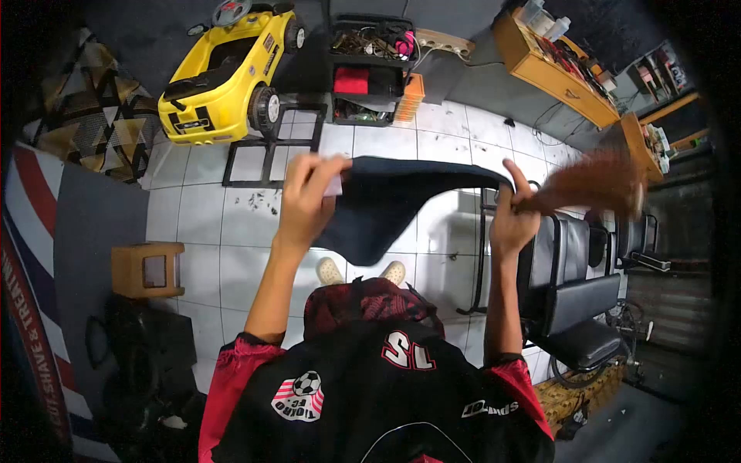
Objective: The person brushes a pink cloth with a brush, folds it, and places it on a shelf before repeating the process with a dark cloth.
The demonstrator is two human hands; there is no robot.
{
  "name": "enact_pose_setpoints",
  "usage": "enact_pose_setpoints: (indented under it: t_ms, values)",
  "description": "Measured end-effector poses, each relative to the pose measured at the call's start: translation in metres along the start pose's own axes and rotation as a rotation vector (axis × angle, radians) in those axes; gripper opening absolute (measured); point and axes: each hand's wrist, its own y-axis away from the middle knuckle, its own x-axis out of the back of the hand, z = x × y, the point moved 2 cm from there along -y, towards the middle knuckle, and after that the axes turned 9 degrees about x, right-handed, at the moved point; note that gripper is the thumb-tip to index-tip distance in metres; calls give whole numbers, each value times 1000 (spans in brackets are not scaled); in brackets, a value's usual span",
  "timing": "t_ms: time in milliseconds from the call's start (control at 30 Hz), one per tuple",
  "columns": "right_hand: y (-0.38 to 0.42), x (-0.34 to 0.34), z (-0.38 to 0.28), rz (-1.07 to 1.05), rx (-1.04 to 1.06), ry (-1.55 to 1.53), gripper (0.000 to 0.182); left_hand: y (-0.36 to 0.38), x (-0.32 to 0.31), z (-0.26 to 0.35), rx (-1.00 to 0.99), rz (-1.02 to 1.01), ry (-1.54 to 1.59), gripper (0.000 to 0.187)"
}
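A dark navy cloth hangs stretched between my two hands over the tiled floor. My left hand is closed on one end of it, with a small whitish patch showing by the fingers. At the other end, my right hand grips the cloth's narrow edge, one finger sticking up. From that same hand a brown, brush-like thing reaches out to the right. Motion smears it, and its exact kind does not show.
A yellow toy car stands far left beside a black frame. Black shelves and a wooden drawer unit line the back. To the right is a black padded chair; a brown box sits left. Dark hair clippings dot the floor.
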Motion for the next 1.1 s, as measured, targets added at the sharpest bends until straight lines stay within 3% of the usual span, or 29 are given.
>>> enact_pose_setpoints:
  t_ms: [33,67,133,167,233,300,333,400,433,467,533,567,600,633,700,767,833,867,900,933,967,1000,1033,1067,1100]
  values:
    - [7,0,-4,60,246,52,6,18,0,3,13,-16,-10,42]
    - [24,-3,2,-53,298,154,14,36,-5,1,48,-67,-15,40]
    - [104,-20,42,-372,164,243,27,89,-25,-19,215,-273,-120,33]
    - [159,-29,71,-576,-27,230,27,129,-37,-39,346,-432,-217,28]
    - [224,-39,95,-1088,-308,56,21,232,-50,-90,654,-1108,-419,27]
    - [254,-37,104,-1451,-306,-90,5,301,-53,-136,713,-1316,-134,24]
    - [260,-41,110,-1500,-343,-150,7,290,-52,-138,712,-1233,-176,23]
    - [247,-54,120,-1353,-309,-97,10,255,-58,-151,715,-1065,-257,24]
    - [227,-65,123,-1274,-288,-67,12,220,-66,-159,590,-1013,-317,18]
    - [201,-77,127,-1115,-253,-56,11,179,-67,-151,719,-813,-354,22]
    - [147,-96,138,-801,-132,50,12,108,-76,-147,589,-494,-444,26]
    - [114,-97,133,-647,-58,23,13,59,-61,-111,466,-466,-447,30]
    - [73,-93,107,-549,-267,21,11,27,-53,-96,391,-309,-341,36]
    - [32,-77,64,-398,-233,25,10,5,-43,-81,316,-153,-234,41]
    - [6,-63,53,-31,-93,-220,11,-28,-15,-35,272,-24,-130,54]
    - [5,-39,37,95,-16,-174,12,-24,0,-13,142,86,-166,63]
    - [35,-31,37,30,147,100,18,16,-10,-14,214,63,-98,64]
    - [56,-30,40,-8,199,189,21,43,-27,-30,157,32,-146,64]
    - [96,-36,57,-192,122,210,22,76,-37,-37,283,-164,-86,65]
    - [137,-43,74,-380,51,239,22,131,-58,-65,373,-371,-220,60]
    - [186,-47,95,-857,-206,251,19,188,-75,-91,674,-733,-248,37]
    - [224,-47,108,-986,-219,175,14,254,-86,-129,630,-1189,-288,33]
    - [270,-40,135,-1157,-167,79,13,272,-80,-128,560,-1397,-161,28]
    - [277,-35,130,-1407,-203,96,14,277,-78,-126,747,-1484,-237,28]
    - [279,-31,125,-1401,-224,51,9,269,-78,-129,715,-1357,-186,28]
